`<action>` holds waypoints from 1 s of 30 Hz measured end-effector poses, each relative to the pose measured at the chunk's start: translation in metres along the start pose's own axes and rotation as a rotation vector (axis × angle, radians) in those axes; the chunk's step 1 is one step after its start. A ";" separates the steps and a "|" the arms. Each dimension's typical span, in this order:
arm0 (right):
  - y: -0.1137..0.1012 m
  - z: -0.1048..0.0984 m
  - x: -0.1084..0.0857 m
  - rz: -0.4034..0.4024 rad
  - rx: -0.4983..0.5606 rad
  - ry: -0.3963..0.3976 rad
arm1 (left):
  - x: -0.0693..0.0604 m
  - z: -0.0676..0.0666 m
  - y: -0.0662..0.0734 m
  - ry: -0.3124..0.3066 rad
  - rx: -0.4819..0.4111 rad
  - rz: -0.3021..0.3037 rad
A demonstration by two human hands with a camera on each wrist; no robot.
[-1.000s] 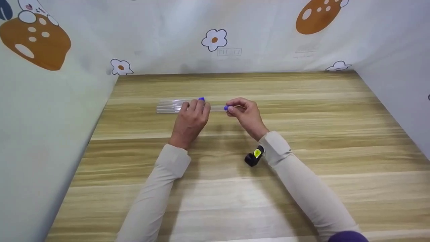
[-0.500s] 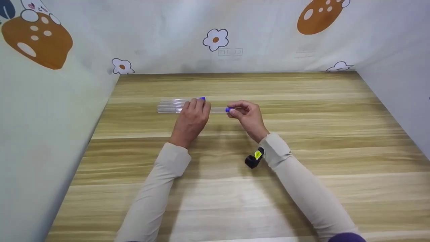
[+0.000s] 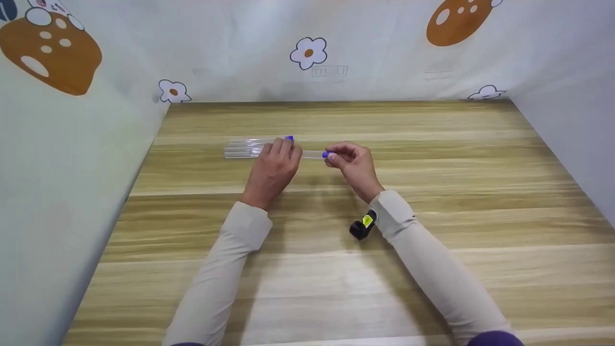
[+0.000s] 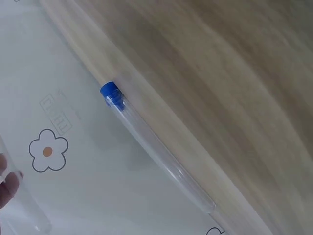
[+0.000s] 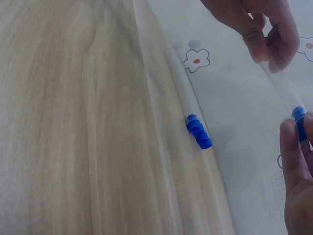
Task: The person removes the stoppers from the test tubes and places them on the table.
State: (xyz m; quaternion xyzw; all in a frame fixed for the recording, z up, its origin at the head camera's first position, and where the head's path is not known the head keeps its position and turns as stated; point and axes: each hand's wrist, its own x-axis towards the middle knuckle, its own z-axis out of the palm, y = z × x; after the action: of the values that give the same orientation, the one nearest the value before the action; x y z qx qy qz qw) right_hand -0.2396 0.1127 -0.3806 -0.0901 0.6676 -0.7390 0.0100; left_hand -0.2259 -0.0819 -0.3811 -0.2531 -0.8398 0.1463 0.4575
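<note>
My left hand (image 3: 272,170) grips a clear tube at its body; in the right wrist view the thumb and fingers of the left hand (image 5: 271,36) pinch this tube (image 5: 283,90). My right hand (image 3: 356,166) pinches the blue cap (image 3: 326,154) at the tube's right end; in the right wrist view the cap (image 5: 299,116) sits between the thumb and fingers of the right hand (image 5: 298,166). Behind and left of the left hand, several clear tubes (image 3: 235,153) lie side by side on the table, partly hidden by it. In the left wrist view, one capped tube (image 4: 156,152) lies whole.
The wood-grain table (image 3: 307,288) meets a pale patterned wall sheet (image 3: 240,57) at its back edge, with more sheeting at both sides. A black device with a yellow label (image 3: 367,221) sticks out from the right cuff.
The right hand and the blue cap have shifted slightly right since the earliest frame. The left hand keeps its grip on the tube, almost unmoved.
</note>
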 end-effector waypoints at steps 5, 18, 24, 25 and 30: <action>-0.007 0.002 0.001 0.059 0.011 0.003 | -0.001 0.001 0.000 0.051 0.029 -0.008; -0.005 0.001 0.000 0.050 -0.020 0.020 | 0.007 -0.010 -0.006 -0.238 -0.251 -0.032; -0.001 0.000 -0.001 0.015 -0.032 0.012 | 0.009 -0.014 -0.011 -0.363 -0.384 -0.041; 0.000 0.000 -0.002 0.011 -0.033 0.012 | 0.009 -0.015 -0.012 -0.386 -0.410 -0.044; 0.003 0.001 -0.006 -0.013 -0.036 0.002 | 0.010 -0.017 -0.015 -0.478 -0.541 -0.078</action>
State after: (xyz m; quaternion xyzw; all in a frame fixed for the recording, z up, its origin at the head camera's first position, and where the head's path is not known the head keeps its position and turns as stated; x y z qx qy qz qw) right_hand -0.2343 0.1120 -0.3845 -0.0939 0.6804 -0.7268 0.0031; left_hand -0.2204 -0.0888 -0.3574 -0.2915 -0.9403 -0.0439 0.1700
